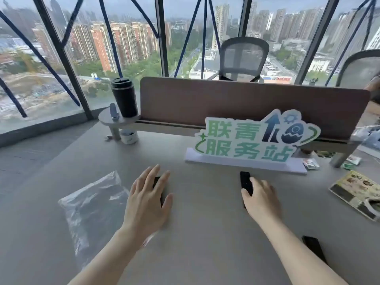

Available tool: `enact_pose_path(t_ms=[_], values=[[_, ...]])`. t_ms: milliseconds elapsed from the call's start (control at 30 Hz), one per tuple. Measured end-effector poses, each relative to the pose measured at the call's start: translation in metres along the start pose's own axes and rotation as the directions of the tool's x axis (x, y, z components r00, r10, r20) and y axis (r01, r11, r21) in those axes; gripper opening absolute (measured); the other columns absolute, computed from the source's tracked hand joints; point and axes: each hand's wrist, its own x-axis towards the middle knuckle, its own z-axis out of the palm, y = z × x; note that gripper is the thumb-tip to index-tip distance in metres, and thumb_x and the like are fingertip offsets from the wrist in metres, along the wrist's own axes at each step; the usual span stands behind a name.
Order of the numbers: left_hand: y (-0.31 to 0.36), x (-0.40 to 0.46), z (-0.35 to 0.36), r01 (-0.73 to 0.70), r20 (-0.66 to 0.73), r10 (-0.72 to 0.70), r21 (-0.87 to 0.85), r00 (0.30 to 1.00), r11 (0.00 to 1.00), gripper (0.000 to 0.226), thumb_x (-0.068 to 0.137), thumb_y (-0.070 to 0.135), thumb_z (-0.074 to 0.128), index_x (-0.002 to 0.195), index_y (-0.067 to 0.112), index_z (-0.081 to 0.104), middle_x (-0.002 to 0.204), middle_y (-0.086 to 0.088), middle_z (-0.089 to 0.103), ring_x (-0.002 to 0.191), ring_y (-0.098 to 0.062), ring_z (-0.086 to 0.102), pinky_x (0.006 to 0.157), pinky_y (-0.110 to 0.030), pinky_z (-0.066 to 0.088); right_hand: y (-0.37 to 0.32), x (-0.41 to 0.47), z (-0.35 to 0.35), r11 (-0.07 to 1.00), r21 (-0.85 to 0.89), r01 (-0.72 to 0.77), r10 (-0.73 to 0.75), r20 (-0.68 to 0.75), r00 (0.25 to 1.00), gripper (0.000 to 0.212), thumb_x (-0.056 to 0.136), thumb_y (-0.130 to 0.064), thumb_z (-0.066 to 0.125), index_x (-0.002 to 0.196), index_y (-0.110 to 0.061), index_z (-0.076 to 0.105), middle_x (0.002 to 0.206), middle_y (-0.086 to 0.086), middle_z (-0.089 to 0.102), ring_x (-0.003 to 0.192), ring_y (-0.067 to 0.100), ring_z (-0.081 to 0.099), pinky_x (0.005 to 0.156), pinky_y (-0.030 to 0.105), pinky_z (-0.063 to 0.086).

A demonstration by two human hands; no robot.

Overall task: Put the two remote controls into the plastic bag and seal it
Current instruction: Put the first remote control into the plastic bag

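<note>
Two black remote controls lie on the grey table. My left hand is spread flat over the left remote control, fingers apart, so only slivers of it show. My right hand rests on the lower half of the right remote control, with the thumb across it and the fingers curled along its right side. The upper half of that remote sticks out beyond the hand. The clear plastic bag lies flat and crumpled on the table, left of my left hand and touched by neither hand.
A green-and-white sign on a white base stands just behind the remotes, against a brown desk divider. A black flat object lies by my right forearm. A booklet and small packets sit at right; a black tumbler stands back left.
</note>
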Motion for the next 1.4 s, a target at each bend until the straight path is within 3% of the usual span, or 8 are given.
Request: enact_pose_path(t_ms=[300, 433, 600, 700, 867, 1033, 1200, 1400], values=[[-0.060, -0.094, 0.036, 0.088, 0.113, -0.098, 0.084, 0.989, 0.993, 0.069, 0.074, 0.050, 0.055, 0.137, 0.030, 0.038, 0.143, 0.000, 0.046, 0.129, -0.026, 0.042, 0.101, -0.041, 0.039, 0.027, 0.002, 0.045, 0.970, -0.027, -0.243, 0.241, -0.068, 0.968, 0.045, 0.084, -0.043, 0.063, 0.110, -0.006, 0.057, 0.110, 0.019, 0.064, 0.101, 0.039, 0.064, 0.084, 0.046, 0.054], [-0.090, -0.120, 0.038, 0.084, 0.044, -0.092, 0.162, 0.995, 0.983, 0.029, 0.074, 0.031, 0.066, 0.103, 0.025, 0.066, 0.105, -0.001, 0.066, 0.096, -0.027, 0.062, 0.069, -0.037, 0.051, 0.025, -0.021, 0.056, 0.978, 0.076, -0.192, 0.188, 0.061, 0.980, 0.028, 0.090, -0.036, 0.050, 0.093, -0.009, 0.055, 0.091, 0.017, 0.064, 0.082, 0.035, 0.061, 0.078, 0.040, 0.052], [-0.085, -0.119, 0.024, 0.092, 0.042, -0.104, 0.218, 0.994, 0.972, 0.018, 0.081, 0.015, 0.063, 0.064, 0.017, 0.057, 0.062, 0.001, 0.046, 0.046, -0.027, 0.056, 0.040, -0.028, 0.032, -0.005, -0.097, 0.031, 0.702, 0.678, -0.217, -0.024, 0.327, 0.945, 0.027, 0.091, -0.029, 0.053, 0.071, -0.011, 0.052, 0.046, 0.004, 0.047, 0.033, 0.015, 0.033, 0.040, 0.020, 0.024], [-0.071, -0.111, 0.018, 0.032, 0.028, -0.036, 0.143, 0.999, 0.989, 0.016, 0.090, 0.019, 0.053, 0.077, 0.013, 0.061, 0.073, -0.005, 0.051, 0.060, -0.033, 0.062, 0.049, -0.033, 0.039, -0.029, -0.142, 0.012, 0.600, 0.758, -0.255, -0.243, 0.476, 0.845, 0.025, 0.095, -0.021, 0.052, 0.071, -0.015, 0.047, 0.048, 0.001, 0.035, 0.037, 0.011, 0.019, 0.042, 0.021, 0.010], [-0.044, -0.112, 0.011, 0.040, 0.021, -0.040, -0.027, 0.999, 0.999, 0.021, 0.095, 0.031, 0.042, 0.094, 0.019, 0.059, 0.090, -0.006, 0.057, 0.079, -0.033, 0.063, 0.063, -0.039, 0.049, -0.064, -0.173, 0.013, 0.756, 0.621, -0.207, -0.287, 0.598, 0.748, 0.021, 0.090, -0.029, 0.053, 0.076, -0.016, 0.043, 0.049, -0.002, 0.030, 0.042, 0.012, 0.015, 0.039, 0.023, 0.012], [-0.044, -0.113, 0.013, 0.031, -0.011, -0.033, -0.109, 0.999, 0.994, 0.027, 0.095, 0.029, 0.040, 0.082, 0.012, 0.056, 0.081, -0.007, 0.052, 0.070, -0.033, 0.058, 0.055, -0.035, 0.042, -0.107, -0.183, 0.045, 0.721, 0.673, -0.165, -0.358, 0.565, 0.743, 0.031, 0.096, -0.037, 0.056, 0.072, -0.018, 0.058, 0.060, 0.001, 0.057, 0.035, 0.009, 0.027, 0.035, 0.020, 0.017], [-0.076, -0.115, 0.000, 0.069, -0.076, -0.082, -0.158, 0.994, 0.985, 0.025, 0.096, 0.024, 0.042, 0.098, 0.020, 0.067, 0.081, -0.005, 0.057, 0.070, -0.032, 0.060, 0.057, -0.031, 0.041, -0.125, -0.175, 0.064, 0.632, 0.765, -0.126, -0.192, 0.312, 0.930, 0.024, 0.092, -0.014, 0.055, 0.079, -0.009, 0.075, 0.065, 0.002, 0.072, 0.038, 0.011, 0.037, 0.041, 0.021, 0.030], [-0.104, -0.122, -0.010, 0.081, -0.127, -0.105, -0.181, 0.986, 0.980, 0.020, 0.095, 0.026, 0.047, 0.094, 0.019, 0.065, 0.070, 0.002, 0.048, 0.063, -0.024, 0.052, 0.057, -0.032, 0.045, -0.147, -0.126, 0.091, 0.826, 0.562, -0.053, -0.063, 0.185, 0.981, 0.035, 0.091, -0.029, 0.048, 0.072, -0.003, 0.061, 0.070, 0.011, 0.067, 0.068, 0.032, 0.057, 0.062, 0.032, 0.040]])
